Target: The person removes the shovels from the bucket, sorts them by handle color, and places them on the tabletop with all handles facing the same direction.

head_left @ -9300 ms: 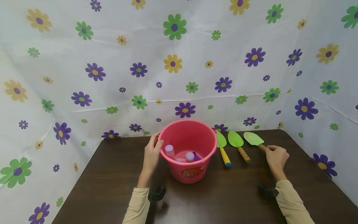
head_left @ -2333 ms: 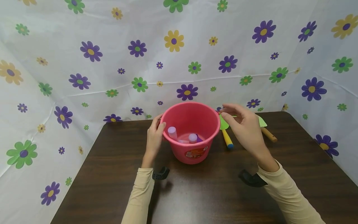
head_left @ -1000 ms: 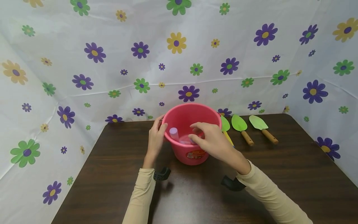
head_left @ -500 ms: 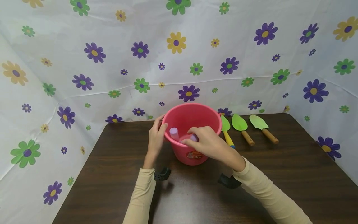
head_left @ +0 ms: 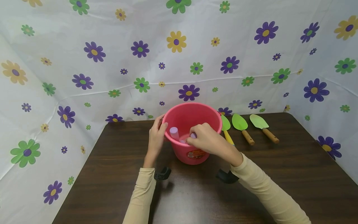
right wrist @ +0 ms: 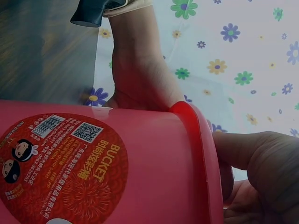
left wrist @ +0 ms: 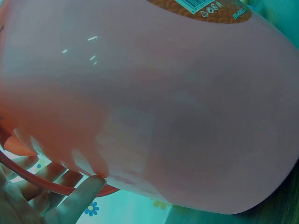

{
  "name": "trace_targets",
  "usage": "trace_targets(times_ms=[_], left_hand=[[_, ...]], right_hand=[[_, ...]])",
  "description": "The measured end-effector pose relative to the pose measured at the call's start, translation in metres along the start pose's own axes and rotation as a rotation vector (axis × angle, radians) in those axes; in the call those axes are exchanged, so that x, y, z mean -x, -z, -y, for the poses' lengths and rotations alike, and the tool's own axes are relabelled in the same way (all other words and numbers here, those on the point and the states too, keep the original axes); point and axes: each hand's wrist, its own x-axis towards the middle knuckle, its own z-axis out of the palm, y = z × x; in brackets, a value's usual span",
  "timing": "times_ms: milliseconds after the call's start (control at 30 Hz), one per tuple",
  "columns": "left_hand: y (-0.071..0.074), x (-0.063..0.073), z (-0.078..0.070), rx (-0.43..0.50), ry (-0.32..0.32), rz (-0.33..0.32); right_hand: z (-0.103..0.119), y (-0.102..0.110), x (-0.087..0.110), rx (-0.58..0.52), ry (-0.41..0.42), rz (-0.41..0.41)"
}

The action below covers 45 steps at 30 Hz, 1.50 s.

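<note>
The pink bucket (head_left: 181, 153) stands upright near the middle of the table (head_left: 117, 177)'s far edge. The left hand (head_left: 156, 138) grips its left rim; the right hand (head_left: 207, 140) reaches in over the near right of the rim, thumb and fingers curled round a lilac cylinder (head_left: 193, 135) – the near rim and the hand hide its lower part. A second cylinder (head_left: 174, 133) tilts by the left inside wall, between the two hands. Toward the far right corner lie, side by side, a yellow-handled trowel (head_left: 228, 137), its blade partly behind the bucket and its handle end by the right wrist, then a green trowel (head_left: 239, 122) and a pale green trowel (head_left: 259, 122) with wooden handles, both clear of the hands – a flowered cloth (head_left: 156, 28) hangs behind the far edge
</note>
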Motion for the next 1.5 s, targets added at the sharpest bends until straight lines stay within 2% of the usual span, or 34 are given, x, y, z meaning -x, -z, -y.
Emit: trace_targets(times_ms=[567, 900, 1200, 1500], left_hand=[[0.001, 0.0, 0.0, 0.01, 0.004, 0.009], [0.0, 0.0, -0.001, 0.005, 0.001, 0.003], [0.0, 0.001, -0.001, 0.01, 0.0, -0.002], [-0.001, 0.002, -0.002, 0.011, 0.003, -0.004]], right_hand=[[-0.006, 0.004, -0.009, 0.012, -0.037, 0.038], [-0.008, 0.008, -0.008, 0.012, -0.028, 0.057], [-0.014, 0.01, -0.005, 0.006, -0.009, 0.019], [-0.01, 0.017, 0.0, -0.038, 0.004, -0.02]])
